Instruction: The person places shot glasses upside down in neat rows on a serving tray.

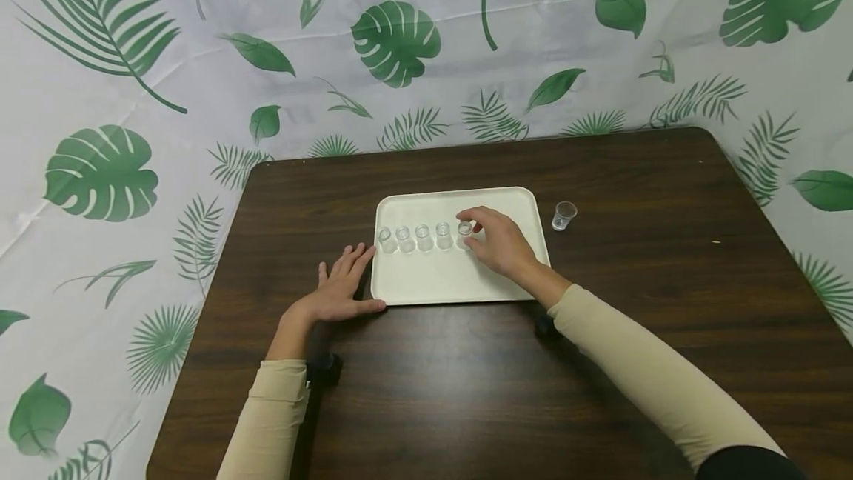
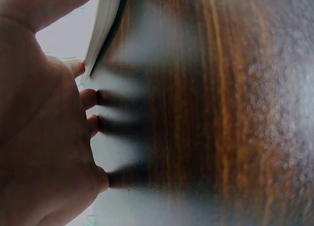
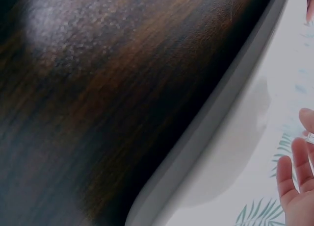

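Note:
A white tray (image 1: 453, 284) lies in the middle of the dark wooden table (image 1: 466, 391). Several small clear cups (image 1: 415, 237) stand in a row across it. My right hand (image 1: 476, 234) reaches over the tray and pinches the rightmost cup in the row (image 1: 464, 229) between thumb and fingers. One more clear cup (image 1: 563, 215) stands on the table just right of the tray. My left hand (image 1: 343, 280) rests flat on the table against the tray's left edge, fingers straight. The left wrist view shows that palm (image 2: 44, 138) and the tray edge (image 2: 104, 25). In the right wrist view only fingertips (image 3: 294, 179) show beside the tray's rim (image 3: 206, 138).
A leaf-printed white cloth (image 1: 400, 43) hangs behind and around the table. The table's edges run close on the left (image 1: 200, 332) and right (image 1: 793, 272). Bare wood lies in front of the tray.

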Demonstrator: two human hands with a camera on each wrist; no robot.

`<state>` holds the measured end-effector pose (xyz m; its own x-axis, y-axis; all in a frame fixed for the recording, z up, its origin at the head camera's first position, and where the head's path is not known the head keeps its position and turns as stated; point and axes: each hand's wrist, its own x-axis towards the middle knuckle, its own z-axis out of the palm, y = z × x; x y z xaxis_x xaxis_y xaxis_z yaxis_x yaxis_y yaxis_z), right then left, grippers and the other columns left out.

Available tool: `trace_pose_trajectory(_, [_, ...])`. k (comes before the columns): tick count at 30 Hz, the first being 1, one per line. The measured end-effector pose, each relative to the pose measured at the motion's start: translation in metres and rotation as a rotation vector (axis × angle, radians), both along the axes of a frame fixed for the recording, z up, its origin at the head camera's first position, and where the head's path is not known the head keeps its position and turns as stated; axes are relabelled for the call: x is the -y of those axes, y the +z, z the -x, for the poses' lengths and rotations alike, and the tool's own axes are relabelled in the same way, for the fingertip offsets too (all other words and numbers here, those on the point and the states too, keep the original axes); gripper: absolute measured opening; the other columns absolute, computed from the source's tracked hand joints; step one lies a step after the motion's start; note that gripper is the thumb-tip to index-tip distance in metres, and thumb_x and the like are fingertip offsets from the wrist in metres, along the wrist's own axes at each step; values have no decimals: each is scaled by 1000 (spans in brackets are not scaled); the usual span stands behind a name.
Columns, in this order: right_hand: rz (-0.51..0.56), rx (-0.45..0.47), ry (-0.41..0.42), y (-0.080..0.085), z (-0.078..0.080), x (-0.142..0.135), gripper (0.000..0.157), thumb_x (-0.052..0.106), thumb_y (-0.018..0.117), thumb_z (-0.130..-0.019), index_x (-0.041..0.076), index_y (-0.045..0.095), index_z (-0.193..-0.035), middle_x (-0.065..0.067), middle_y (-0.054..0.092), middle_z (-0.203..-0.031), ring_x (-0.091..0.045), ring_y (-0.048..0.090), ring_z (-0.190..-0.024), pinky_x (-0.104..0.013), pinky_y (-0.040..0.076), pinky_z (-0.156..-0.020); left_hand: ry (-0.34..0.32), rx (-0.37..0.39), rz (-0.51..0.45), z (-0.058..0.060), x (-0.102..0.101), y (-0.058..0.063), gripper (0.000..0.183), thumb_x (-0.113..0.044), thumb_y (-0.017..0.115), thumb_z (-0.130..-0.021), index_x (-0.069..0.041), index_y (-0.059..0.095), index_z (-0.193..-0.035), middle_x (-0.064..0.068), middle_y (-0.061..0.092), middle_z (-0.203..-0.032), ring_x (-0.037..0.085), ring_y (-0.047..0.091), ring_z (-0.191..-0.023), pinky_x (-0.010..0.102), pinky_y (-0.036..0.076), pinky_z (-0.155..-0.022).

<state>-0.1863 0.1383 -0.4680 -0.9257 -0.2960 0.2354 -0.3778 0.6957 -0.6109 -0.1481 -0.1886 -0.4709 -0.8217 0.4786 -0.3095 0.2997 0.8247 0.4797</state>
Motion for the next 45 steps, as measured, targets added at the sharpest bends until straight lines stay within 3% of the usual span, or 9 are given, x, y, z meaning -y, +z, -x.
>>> trace_pose_trajectory(12, [16, 15, 4, 0, -1, -3, 47, 6, 71, -82, 14, 58, -126, -2, 60, -116, -20, 61, -94, -37, 48, -81, 1, -11, -2, 0, 0, 0, 103, -63, 62, -82, -20, 3, -156, 10, 0, -161, 33, -6, -146, 72, -5, -103])
trace_pose_trajectory(20, [96, -69, -9, 12, -2, -12, 50, -5, 57, -78, 10, 58, -126, -8, 58, -117, -22, 61, -92, -36, 48, -76, -2, -13, -2, 0, 1, -1, 103, -63, 62, -82, -20, 4, -156, 11, 1, -161, 35, -5, -146, 73, -5, -102])
trace_pose_trajectory(26, [250, -171, -115, 32, -4, -31, 42, -7, 55, -80, 7, 64, -119, -9, 59, -111, -24, 59, -90, -41, 48, -70, -3, -6, 0, 0, 0, 0, 103, -63, 62, -82, -20, 3, -156, 10, 0, -161, 34, -7, -146, 72, -6, -103])
trace_pose_trajectory(34, [456, -312, -395, 47, 13, -82, 33, -9, 49, -81, 3, 69, -105, -8, 60, -100, -9, 54, -80, -21, 41, -64, 0, -14, 10, 0, 1, -1, 103, -61, 63, -82, -20, 3, -156, 11, 1, -161, 35, -5, -146, 73, -4, -102])
trace_pose_trajectory(37, [465, -278, -512, 43, 16, -104, 32, -8, 47, -83, 1, 68, -105, -8, 58, -99, -4, 52, -79, -18, 39, -65, 1, -12, 13, 0, 0, -1, 104, -61, 63, -82, -20, 4, -156, 11, 1, -161, 34, -5, -146, 72, -4, -103])
trace_pose_trajectory(40, [443, -185, -599, 34, 15, -122, 37, -10, 40, -84, 0, 65, -108, -7, 56, -101, -4, 52, -80, -17, 39, -69, 0, -7, 13, 0, 0, 0, 103, -62, 63, -82, -20, 3, -156, 10, 1, -161, 33, -6, -146, 72, -4, -103])
trace_pose_trajectory(42, [419, -91, -630, 28, 13, -130, 42, -12, 35, -83, 0, 63, -112, -8, 55, -105, -10, 54, -85, -18, 39, -72, -1, -6, 12, 0, 0, 0, 103, -62, 62, -82, -20, 3, -156, 10, 0, -161, 33, -6, -146, 72, -4, -103])
trace_pose_trajectory(45, [360, 62, -608, 19, 7, -141, 49, -12, 32, -83, 1, 59, -121, -11, 55, -116, -20, 57, -95, -22, 40, -75, -4, -4, 14, 0, 0, 1, 103, -62, 62, -82, -20, 3, -156, 10, 0, -161, 33, -7, -146, 72, -5, -103])
